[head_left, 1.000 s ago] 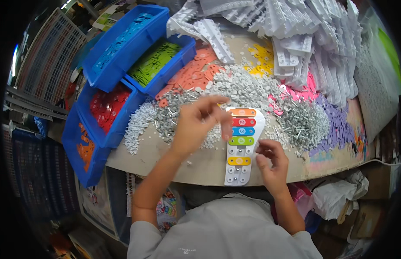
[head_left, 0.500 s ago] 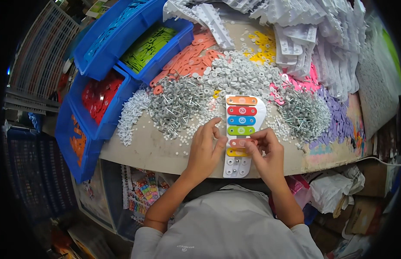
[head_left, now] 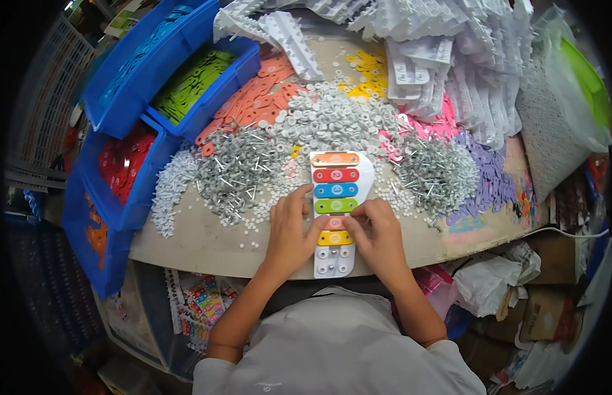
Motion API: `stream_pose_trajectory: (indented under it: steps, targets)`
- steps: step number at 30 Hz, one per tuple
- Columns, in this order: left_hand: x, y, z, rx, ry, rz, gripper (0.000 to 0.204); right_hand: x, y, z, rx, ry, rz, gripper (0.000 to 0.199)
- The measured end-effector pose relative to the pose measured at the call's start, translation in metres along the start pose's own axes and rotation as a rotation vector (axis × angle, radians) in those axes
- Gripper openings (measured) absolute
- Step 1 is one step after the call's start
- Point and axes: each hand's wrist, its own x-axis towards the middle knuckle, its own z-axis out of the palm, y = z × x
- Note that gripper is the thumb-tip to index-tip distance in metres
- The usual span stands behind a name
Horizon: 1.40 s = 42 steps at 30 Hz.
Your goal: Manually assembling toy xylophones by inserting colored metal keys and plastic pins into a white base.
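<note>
A white plastic plate [head_left: 364,178] with a bulging right side lies on the table before me. Orange, red, blue, green and yellow strips [head_left: 335,238] cross it in a column, each with a fastener at both ends. Between green and yellow sits a coral strip [head_left: 333,222], its ends partly covered by my fingers. My left hand [head_left: 291,230] is curled along the plate's left edge, thumb pressing the strip's left end. My right hand [head_left: 378,232] is closed, with thumb and fingertips on its right end. Bare white posts and two metal studs show at the plate's lower end.
Behind the plate lie heaps of white caps [head_left: 326,118], metal pins [head_left: 233,174] and more pins [head_left: 434,171]. Coral, yellow, pink and purple strips surround them. Blue bins [head_left: 138,214] stand left; stacked white plates [head_left: 451,46] and a clear bag [head_left: 549,125] are right.
The coral strip has come down from a tilt above the plate to lie in line between green and yellow. My right hand lowered with it. The whole view has shifted.
</note>
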Motion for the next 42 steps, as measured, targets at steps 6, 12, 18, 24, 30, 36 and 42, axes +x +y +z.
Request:
stream_pose_trajectory:
  steps: [6,12,18,24,30,36,42]
  targets:
    - [0.002,0.000,-0.001,-0.040,-0.011,-0.050,0.059,0.005,-0.001,-0.012,0.272,-0.206,0.469,0.019]
    - [-0.023,0.008,-0.008,-0.049,0.088,0.033,0.049,0.020,0.027,-0.034,-0.183,0.193,-0.083,0.008]
    - [-0.050,0.000,0.004,-0.134,0.065,0.037,0.042,0.069,0.061,-0.047,-0.675,0.309,-0.239,0.011]
    - [-0.053,-0.002,0.002,-0.137,0.110,0.019,0.039,0.080,0.067,-0.042,-0.827,0.271,-0.167,0.013]
    - [-0.054,-0.005,0.004,-0.142,0.111,0.019,0.038,0.084,0.063,-0.046,-0.737,0.247,-0.137,0.009]
    - [-0.056,-0.006,0.002,-0.210,0.148,-0.036,0.037,0.070,0.048,-0.071,-0.699,0.379,-0.136,0.007]
    - [-0.053,0.013,-0.008,-0.214,0.176,0.055,0.024,0.020,0.001,-0.062,0.253,0.061,0.154,0.001]
